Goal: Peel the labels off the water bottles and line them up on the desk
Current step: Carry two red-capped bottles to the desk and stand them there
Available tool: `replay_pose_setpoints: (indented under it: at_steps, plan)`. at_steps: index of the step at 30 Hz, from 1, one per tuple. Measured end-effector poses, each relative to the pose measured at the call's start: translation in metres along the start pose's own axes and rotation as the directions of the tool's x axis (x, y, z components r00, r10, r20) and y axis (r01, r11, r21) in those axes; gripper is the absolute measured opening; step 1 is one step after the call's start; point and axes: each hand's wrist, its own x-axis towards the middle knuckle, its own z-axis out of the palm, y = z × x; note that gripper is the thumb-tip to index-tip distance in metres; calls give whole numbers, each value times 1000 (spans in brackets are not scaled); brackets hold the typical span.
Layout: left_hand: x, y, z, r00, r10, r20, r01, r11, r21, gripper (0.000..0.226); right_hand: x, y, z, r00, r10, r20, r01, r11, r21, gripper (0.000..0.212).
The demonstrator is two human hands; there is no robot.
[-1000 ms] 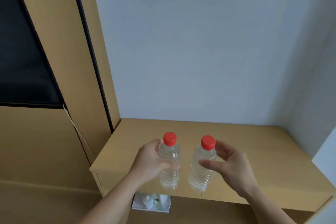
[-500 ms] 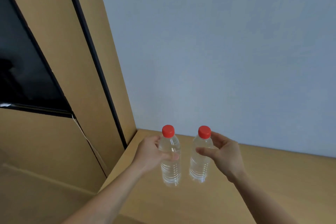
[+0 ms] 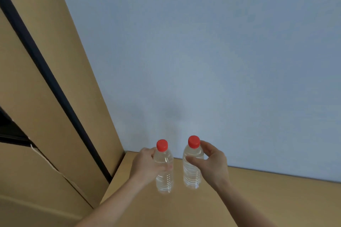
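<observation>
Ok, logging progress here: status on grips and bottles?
Left grip holds left bottle. Right grip curled round right bottle. Both upright on desk, labels off. Nothing blocking.

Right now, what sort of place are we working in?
Likely a plain home or office room: a light wooden desk butts a bare pale blue-grey wall, with tall matching wooden panels on the left.

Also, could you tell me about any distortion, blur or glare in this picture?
Head view: wide-angle bend tilts the wooden panel and wall; whole frame slightly soft; light even, no strong glare on the left bottle or right bottle; faint shadow behind them.
</observation>
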Motion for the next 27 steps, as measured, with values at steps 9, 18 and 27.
replay_pose_setpoints:
  at_steps: [9,18,27]
  plan:
    - [85,6,6,997,68,32,-65,995,-81,42,51,14,41,991,74,-115,-77,997,-17,42]
    - [111,-17,20,993,97,66,-95,995,-33,68,67,31,64,965,91,-244,-113,991,-77,56]
    - [108,-20,20,983,152,103,-159,986,58,80,60,36,72,958,61,-282,-89,992,-86,50]
